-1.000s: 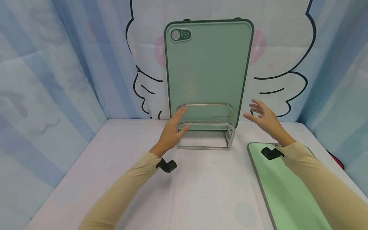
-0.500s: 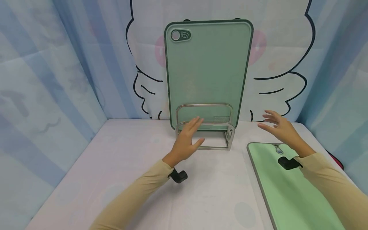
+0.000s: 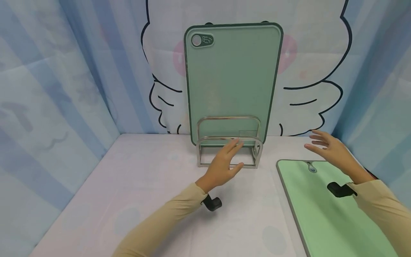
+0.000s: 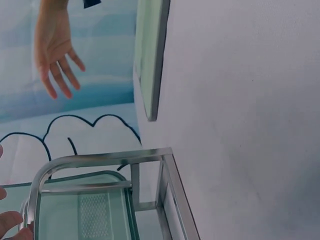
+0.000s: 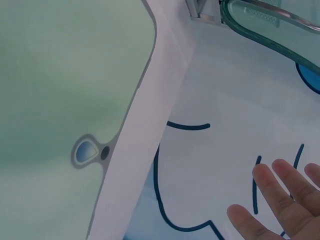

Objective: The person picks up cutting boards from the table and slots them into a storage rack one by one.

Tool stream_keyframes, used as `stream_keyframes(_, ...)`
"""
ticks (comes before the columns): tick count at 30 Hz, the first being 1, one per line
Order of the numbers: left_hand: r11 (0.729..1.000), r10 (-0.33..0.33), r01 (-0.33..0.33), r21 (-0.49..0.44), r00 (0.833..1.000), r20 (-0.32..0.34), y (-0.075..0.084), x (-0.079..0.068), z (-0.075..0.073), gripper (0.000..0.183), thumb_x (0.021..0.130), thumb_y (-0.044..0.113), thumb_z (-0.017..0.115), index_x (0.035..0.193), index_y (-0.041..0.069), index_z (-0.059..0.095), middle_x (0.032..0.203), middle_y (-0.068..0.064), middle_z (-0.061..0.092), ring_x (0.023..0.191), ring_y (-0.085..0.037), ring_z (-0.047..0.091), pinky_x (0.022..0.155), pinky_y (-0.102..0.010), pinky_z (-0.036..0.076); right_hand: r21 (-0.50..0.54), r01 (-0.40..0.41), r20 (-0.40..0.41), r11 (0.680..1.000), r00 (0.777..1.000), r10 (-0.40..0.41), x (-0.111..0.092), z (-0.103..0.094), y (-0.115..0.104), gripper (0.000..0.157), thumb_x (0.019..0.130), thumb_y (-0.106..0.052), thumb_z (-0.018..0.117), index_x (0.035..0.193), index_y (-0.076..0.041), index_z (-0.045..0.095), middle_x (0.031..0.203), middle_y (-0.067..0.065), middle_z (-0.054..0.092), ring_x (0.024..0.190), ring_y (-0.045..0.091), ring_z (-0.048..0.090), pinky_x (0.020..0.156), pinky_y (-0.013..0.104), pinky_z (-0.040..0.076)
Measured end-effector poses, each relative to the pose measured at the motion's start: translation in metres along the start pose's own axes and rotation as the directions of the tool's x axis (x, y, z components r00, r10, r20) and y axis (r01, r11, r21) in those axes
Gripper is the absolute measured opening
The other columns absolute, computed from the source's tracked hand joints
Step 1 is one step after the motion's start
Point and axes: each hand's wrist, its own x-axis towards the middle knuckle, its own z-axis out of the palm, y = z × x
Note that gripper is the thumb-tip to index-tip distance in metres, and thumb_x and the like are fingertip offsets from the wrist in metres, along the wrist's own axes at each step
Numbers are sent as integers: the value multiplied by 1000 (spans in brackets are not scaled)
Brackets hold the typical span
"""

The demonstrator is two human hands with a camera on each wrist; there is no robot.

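A green cutting board (image 3: 234, 75) stands upright in a metal rack (image 3: 228, 117) at the back of the table. My left hand (image 3: 222, 166) is in front of the rack with fingers extended and thumb spread, overlapping its lower bars in the head view. My right hand (image 3: 335, 151) hovers over the far end of a lighter green cutting board (image 3: 316, 210), fingers slightly bent and holding nothing. That board lies flat at the right, its hanging hole (image 5: 105, 152) visible in the right wrist view. The left wrist view shows the rack's frame (image 4: 179, 192) beside my left fingertips (image 4: 9, 220).
A white cloth (image 3: 154, 171) covers the table. Printed curtains (image 3: 64, 107) close off the back and both sides. A small red item with a dark edge (image 3: 370, 173) is partly hidden behind my right wrist at the table's right edge. A black wrist camera (image 3: 213, 203) sits on my left wrist.
My left hand has moved right and nearer, from the rack's left side to its front. My right hand has moved right and down, away from the upright board. Both boards and the rack stay put.
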Motion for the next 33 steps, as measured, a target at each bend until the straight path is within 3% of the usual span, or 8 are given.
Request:
stream_keyframes(9, 994, 63, -72, 79, 992, 108, 15, 6, 22, 63, 92, 27, 60, 147, 11, 32, 151, -13, 35, 140, -28, 33, 114, -40, 31, -7, -41, 12, 999, 999, 41, -9, -6, 21, 74, 95, -32, 54, 147, 5, 16, 140, 37, 33, 121, 54, 37, 87, 68, 38)
stream_keyframes(20, 995, 16, -36, 96, 980, 198, 34, 13, 39, 62, 93, 32, 57, 147, 16, 32, 151, -6, 35, 139, -20, 35, 113, -30, 31, -68, -102, 44, 992, 994, 105, -20, -13, 43, 81, 95, -37, 53, 147, 8, 11, 139, 41, 30, 119, 57, 35, 87, 69, 36)
stream_keyframes(33, 993, -44, 11, 113, 953, 299, 51, 20, 62, 64, 94, 36, 54, 149, 19, 27, 151, -3, 35, 138, -18, 37, 111, -30, 35, -98, -177, 112, 979, 976, 187, -30, -16, 68, 82, 96, -41, 49, 144, 14, 11, 136, 44, 30, 121, 60, 32, 88, 70, 34)
